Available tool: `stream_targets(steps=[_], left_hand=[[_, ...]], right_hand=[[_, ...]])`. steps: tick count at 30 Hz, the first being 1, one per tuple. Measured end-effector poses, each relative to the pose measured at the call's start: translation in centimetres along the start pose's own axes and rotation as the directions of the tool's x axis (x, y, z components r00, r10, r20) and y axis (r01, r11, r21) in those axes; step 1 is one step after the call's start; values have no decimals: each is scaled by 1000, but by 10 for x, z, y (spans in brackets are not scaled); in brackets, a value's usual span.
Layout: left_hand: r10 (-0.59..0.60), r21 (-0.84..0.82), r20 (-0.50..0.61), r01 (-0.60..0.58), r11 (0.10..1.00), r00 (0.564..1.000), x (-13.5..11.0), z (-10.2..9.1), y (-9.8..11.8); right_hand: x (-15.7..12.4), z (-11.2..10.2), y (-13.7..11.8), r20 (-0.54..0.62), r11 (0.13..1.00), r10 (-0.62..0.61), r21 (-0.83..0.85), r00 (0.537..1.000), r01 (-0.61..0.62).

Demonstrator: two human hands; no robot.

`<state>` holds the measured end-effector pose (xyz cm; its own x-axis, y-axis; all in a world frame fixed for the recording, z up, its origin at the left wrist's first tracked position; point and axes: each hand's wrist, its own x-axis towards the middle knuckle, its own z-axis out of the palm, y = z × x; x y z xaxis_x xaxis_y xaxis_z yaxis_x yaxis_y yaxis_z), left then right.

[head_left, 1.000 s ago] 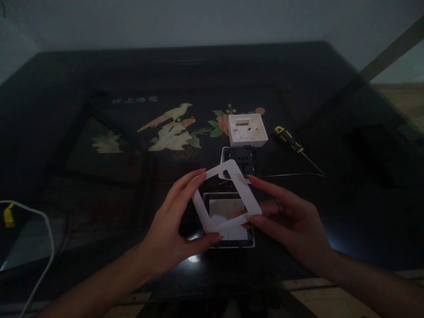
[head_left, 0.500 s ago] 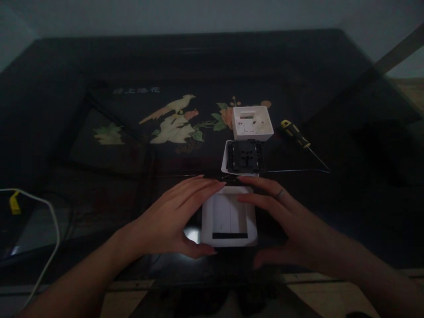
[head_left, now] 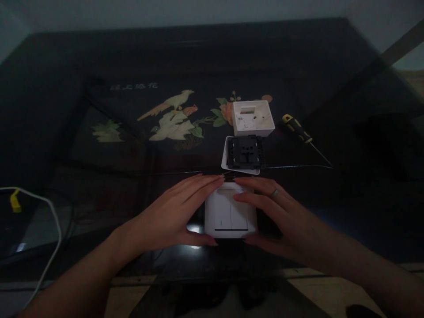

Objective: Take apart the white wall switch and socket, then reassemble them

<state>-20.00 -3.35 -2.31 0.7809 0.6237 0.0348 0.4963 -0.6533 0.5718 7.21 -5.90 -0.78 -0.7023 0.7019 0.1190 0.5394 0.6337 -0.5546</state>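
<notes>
A white two-rocker wall switch lies face up on the dark table near its front edge, with a thin black line along the lower end of the rockers. My left hand holds it from the left, fingertips at the far edge and thumb at the near edge. Gripping from the right is my right hand, ringed, with one finger lying over the right rocker and the thumb at the near right corner. Just beyond my fingertips sits a second switch, black back upward on a white plate.
Behind the second switch stands an open white mounting box. A black-and-yellow screwdriver lies to its right, blade toward me. On the left runs a white cable with a yellow tag. The glossy tabletop bears a bird-and-flower picture.
My right thumb has come in to the switch's near edge. The rockers now sit nearly flush in the white frame, and the black gap has narrowed. The view has shifted slightly.
</notes>
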Motion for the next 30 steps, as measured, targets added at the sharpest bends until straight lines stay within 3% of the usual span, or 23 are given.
stream_targets(steps=[8, 12, 15, 20, 24, 30], left_hand=[[-6, -38, 0, 6, 999, 1000, 0, 2, 0], [-18, -155, -49, 11, 988, 999, -3, -2, 1], [-66, -238, -185, 20, 971, 980, -3, -3, -2], [-174, -195, -368, 107, 975, 914, 5, 0, -12], [-228, -222, -352, 155, 963, 908, 12, -2, -15], [-155, -115, -269, 128, 985, 951, 45, -19, -17]], right_hand=[[-1, 5, 1, -25, 999, -34, -14, 999, 34], [0, -1, 0, -74, 999, -37, 24, 997, 38], [-3, -17, 12, -146, 996, 81, 46, 986, -75], [-19, -55, 65, -350, 943, 278, -78, 895, -324], [-33, -66, 96, -229, 899, 402, -86, 887, -430], [-26, -51, 98, -124, 910, 396, -78, 910, -407]])
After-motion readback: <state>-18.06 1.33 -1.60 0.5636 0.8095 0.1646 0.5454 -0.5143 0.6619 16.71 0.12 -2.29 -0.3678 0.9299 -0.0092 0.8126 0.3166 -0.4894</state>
